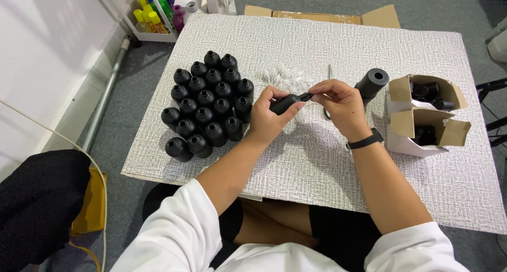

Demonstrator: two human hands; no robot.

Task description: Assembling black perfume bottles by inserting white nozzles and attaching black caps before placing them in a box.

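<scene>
My left hand [268,119] grips a small black bottle [285,103] lying sideways, its neck pointing right. My right hand [340,105], with a black band on the wrist, pinches at the bottle's neck with thumb and forefinger; what it holds there is too small to tell. Both hands hover over a white textured board [317,161]. Under and behind them lies a pile of thin clear plastic pieces [285,79]. A cluster of several upright black bottles [208,103] stands to the left of my left hand.
A black roll [372,82] lies right of my right hand, with scissors [329,74] partly hidden behind it. Two open white boxes [422,116] holding black parts sit at the right. A rack of coloured bottles [156,10] stands at the far left. Cardboard [322,16] lies beyond the board.
</scene>
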